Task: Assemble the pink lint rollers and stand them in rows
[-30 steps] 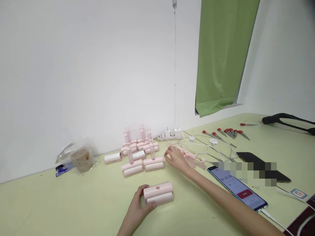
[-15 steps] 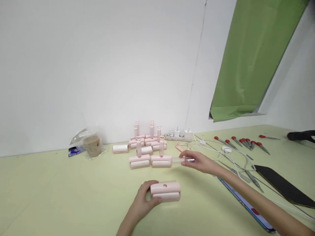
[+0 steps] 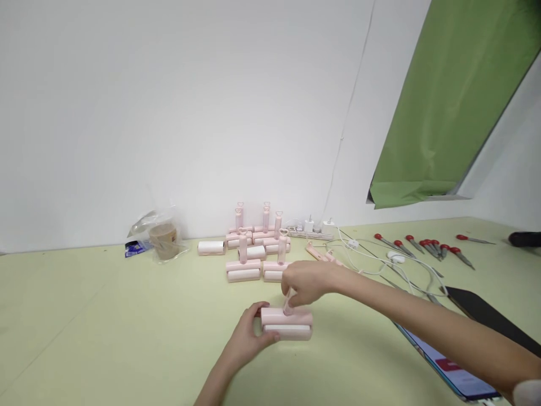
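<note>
A pink lint roller body with a white roll (image 3: 286,331) lies across the front of the table, and my left hand (image 3: 247,340) grips its left end, thumb below and fingers behind. Above it, my right hand (image 3: 310,280) is closed on a clear pinkish handle (image 3: 288,306). The handle's lower end meets the top of the body, where the hole was visible; whether it is seated inside I cannot tell. Behind my hands, several pink lint rollers (image 3: 244,266) stand with their handles upright. My right hand partly covers the nearest right one (image 3: 273,270).
A bare white roll (image 3: 211,247) and a bagged brown cup (image 3: 163,239) sit toward the left. At the back is a power strip (image 3: 310,232) with white cables. Right lie red-ended tools (image 3: 435,246), a phone (image 3: 459,366) and a dark flat slab (image 3: 486,316).
My right hand has brought the handle left and down, turning it from lying sideways to upright over the roller body. My left hand keeps its grip. The view has shifted slightly.
</note>
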A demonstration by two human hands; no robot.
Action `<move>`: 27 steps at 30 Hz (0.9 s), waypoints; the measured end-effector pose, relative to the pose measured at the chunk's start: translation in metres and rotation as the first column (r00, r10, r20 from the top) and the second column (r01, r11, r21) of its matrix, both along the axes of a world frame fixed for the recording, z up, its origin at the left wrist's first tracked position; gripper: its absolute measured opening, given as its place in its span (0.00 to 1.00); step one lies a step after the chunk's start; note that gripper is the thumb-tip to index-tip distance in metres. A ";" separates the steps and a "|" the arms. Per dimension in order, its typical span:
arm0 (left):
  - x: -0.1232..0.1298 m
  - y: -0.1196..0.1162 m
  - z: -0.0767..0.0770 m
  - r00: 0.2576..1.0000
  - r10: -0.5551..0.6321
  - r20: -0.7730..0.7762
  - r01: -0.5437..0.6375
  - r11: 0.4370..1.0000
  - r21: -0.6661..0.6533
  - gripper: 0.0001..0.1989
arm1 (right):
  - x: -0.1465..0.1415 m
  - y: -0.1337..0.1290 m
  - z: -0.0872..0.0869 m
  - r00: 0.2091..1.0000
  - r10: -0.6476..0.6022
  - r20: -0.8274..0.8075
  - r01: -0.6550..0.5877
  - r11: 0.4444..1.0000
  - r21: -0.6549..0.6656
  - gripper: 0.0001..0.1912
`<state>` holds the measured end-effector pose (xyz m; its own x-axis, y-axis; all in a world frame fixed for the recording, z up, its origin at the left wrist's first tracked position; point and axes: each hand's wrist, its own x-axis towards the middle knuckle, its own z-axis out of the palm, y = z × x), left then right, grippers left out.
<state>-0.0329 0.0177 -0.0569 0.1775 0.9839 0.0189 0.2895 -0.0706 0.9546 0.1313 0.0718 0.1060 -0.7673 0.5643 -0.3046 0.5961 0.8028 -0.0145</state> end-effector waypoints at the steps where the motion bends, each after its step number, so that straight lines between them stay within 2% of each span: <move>1: 0.000 0.000 0.000 1.000 -0.001 0.001 0.001 1.000 0.000 0.28 | -0.006 0.003 0.002 0.999 0.001 0.035 0.000 1.000 -0.024 0.15; 3: 0.001 0.000 0.002 1.000 0.000 0.000 0.000 1.000 0.005 0.27 | -0.015 0.007 0.004 0.997 -0.003 0.081 0.007 0.999 -0.049 0.14; 6: 0.004 -0.003 0.004 0.998 0.024 -0.058 -0.023 1.000 0.017 0.23 | -0.023 0.007 -0.003 0.996 -0.019 0.091 0.021 1.000 -0.020 0.13; 10: 0.010 -0.007 0.006 0.949 0.122 -0.292 -0.101 0.991 0.086 0.17 | -0.024 -0.005 -0.014 0.997 -0.059 0.050 0.058 0.998 0.017 0.11; 12: 0.011 -0.007 0.007 0.919 0.143 -0.368 -0.098 0.986 0.138 0.16 | -0.017 -0.011 -0.014 0.997 -0.079 0.001 0.079 0.997 0.022 0.15; 13: 0.010 -0.007 0.008 0.914 0.138 -0.381 -0.086 0.985 0.151 0.16 | -0.011 -0.011 -0.012 0.995 -0.091 -0.043 0.090 0.995 -0.032 0.19; 15: 0.007 -0.007 0.012 0.920 0.098 -0.381 -0.054 0.991 0.123 0.15 | 0.008 -0.004 -0.007 0.977 -0.146 -0.157 0.105 0.963 -0.247 0.28; 17: 0.003 -0.006 0.016 0.936 0.025 -0.351 -0.005 0.998 0.057 0.15 | 0.034 0.013 -0.004 0.930 -0.263 -0.258 0.154 0.913 -0.378 0.25; 18: 0.000 -0.006 0.018 0.943 -0.013 -0.333 0.022 0.999 0.024 0.15 | 0.049 0.025 -0.004 0.901 -0.324 -0.290 0.216 0.912 -0.348 0.22; 19: -0.002 -0.007 0.019 0.948 -0.050 -0.314 0.051 0.999 -0.005 0.15 | 0.063 0.038 -0.007 0.870 -0.376 -0.319 0.317 0.922 -0.223 0.21; 22: -0.008 -0.009 0.020 0.955 -0.102 -0.279 0.084 0.994 -0.076 0.19 | 0.100 0.074 -0.025 0.818 -0.458 -0.349 0.485 0.874 -0.010 0.18; 25: -0.007 -0.008 0.026 0.964 -0.021 -0.266 0.000 0.997 -0.078 0.36 | 0.119 0.093 -0.055 0.815 -0.484 -0.318 0.536 0.838 0.099 0.13; 27: -0.003 -0.003 0.036 0.978 0.069 -0.198 -0.067 0.998 0.015 0.43 | 0.119 0.098 -0.074 0.820 -0.483 -0.306 0.542 0.828 0.145 0.13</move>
<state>-0.0360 0.0143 -0.0212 0.1112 0.9938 -0.0019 0.4773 -0.0517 0.8772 0.2507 0.1701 0.0321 -0.3792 0.9248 0.0302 0.9213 0.3804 -0.0801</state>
